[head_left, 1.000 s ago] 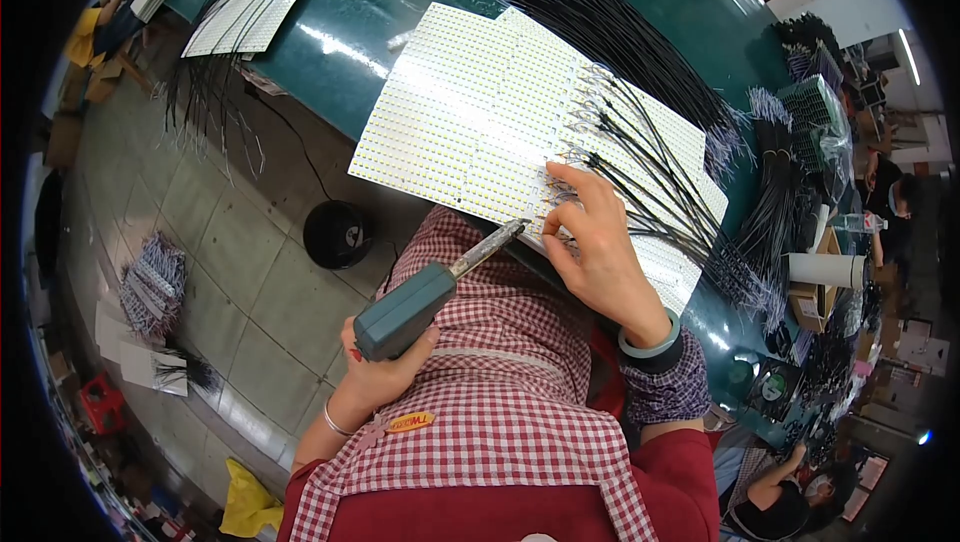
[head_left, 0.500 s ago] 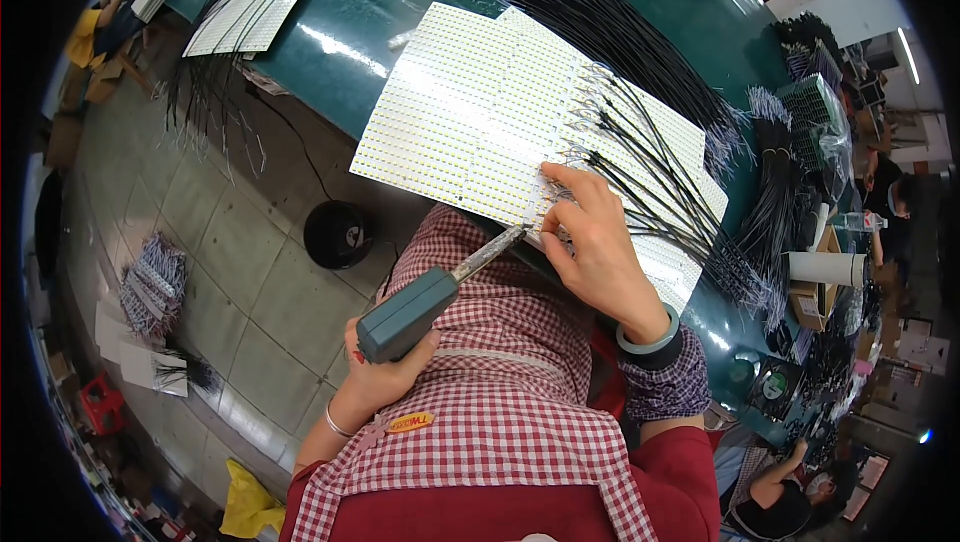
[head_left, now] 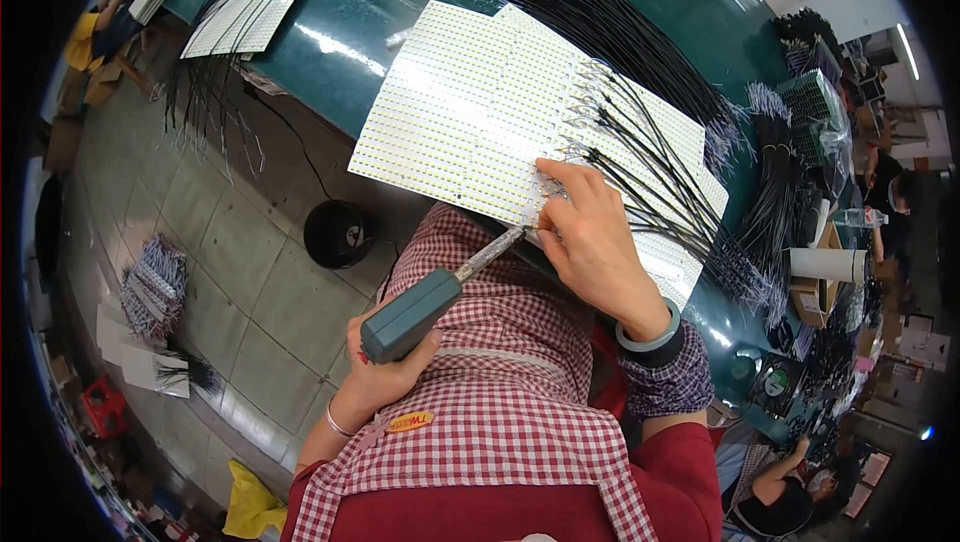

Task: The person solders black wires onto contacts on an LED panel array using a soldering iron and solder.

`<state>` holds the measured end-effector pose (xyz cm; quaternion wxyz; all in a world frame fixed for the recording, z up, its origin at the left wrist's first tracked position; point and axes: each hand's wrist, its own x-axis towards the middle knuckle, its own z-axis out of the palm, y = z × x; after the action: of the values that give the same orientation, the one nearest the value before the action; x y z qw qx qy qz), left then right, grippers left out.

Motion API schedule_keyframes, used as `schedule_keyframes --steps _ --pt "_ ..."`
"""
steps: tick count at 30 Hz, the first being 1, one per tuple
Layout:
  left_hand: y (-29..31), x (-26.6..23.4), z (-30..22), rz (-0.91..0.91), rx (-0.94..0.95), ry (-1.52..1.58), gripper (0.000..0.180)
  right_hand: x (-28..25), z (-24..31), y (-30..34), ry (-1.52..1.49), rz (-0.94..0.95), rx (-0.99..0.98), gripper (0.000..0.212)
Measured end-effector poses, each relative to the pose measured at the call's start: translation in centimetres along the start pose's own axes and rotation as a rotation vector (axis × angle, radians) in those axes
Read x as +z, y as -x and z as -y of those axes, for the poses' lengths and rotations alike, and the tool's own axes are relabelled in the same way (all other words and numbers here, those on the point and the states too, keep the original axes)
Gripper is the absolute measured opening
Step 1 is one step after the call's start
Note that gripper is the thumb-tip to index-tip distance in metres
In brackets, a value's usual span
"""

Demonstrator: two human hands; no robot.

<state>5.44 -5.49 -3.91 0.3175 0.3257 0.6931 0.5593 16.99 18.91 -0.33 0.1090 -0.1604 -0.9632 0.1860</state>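
While the left hand (head_left: 400, 370) has its grip wrapped round the iron (head_left: 418, 310), the tip (head_left: 517, 234) sits right at the boards' (head_left: 450, 112) near edge, just beside the right hand (head_left: 592, 232)! That one's grip is narrow, index fingertip (head_left: 548, 167) on the boards; whether it pinches anything, I cannot tell. And the boards? Overlapping on the green worktop (head_left: 310, 82), black wires (head_left: 655, 157) fanning over their right side, a thick bundle (head_left: 615, 27) lying just beyond!
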Motion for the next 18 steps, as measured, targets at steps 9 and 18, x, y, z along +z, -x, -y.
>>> schedule_keyframes --steps 9,18 --pt "1.0 -0.6 1.6 -0.186 -0.169 0.147 0.028 0.3 -0.2 -0.2 0.024 0.006 -0.002 0.013" --pt "-10.4 -1.1 1.8 -0.712 0.273 0.188 0.026 -0.2 -0.3 -0.1 0.004 -0.008 -0.025 0.012"
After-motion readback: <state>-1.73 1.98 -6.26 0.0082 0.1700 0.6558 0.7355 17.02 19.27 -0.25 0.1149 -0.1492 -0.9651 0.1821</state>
